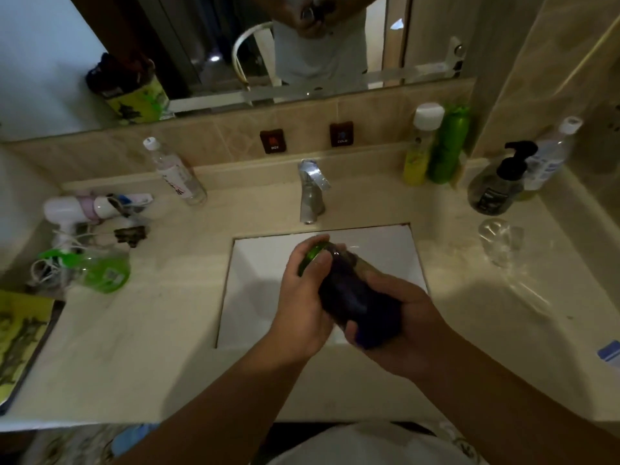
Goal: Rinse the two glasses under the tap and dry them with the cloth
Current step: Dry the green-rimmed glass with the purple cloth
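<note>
Dark purple cloth (360,310) is bunching around a green glass (313,258) that both hands are holding over the white sink (255,280). The right hand (399,317) is curling round the cloth from below and from the right, thumb lying on top, while the left hand (302,293) is gripping the glass near its rim, fingers wrapping over the far edge. Only the rim end of the green glass is showing; the rest is sitting inside the cloth. Both are hanging above the basin, not touching it.

Out to the right, on the beige counter (134,347), a clear glass (496,241) is standing alone, well apart from the hands. At the left edge a yellow patterned box (20,337) is lying flat, and beyond it a green bottle (97,270) is lying on its side beside a white hair dryer (73,209) with a tangled cord.

Behind the sink the chrome tap (312,193) is standing in the middle; whether water is running, I cannot tell. A clear bottle (177,176) is leaning to its left. To the right are standing a yellow bottle (419,156), a green can (448,149), a dark pump bottle (496,182) and another clear bottle (550,156). The mirror (50,62) is rising behind.
</note>
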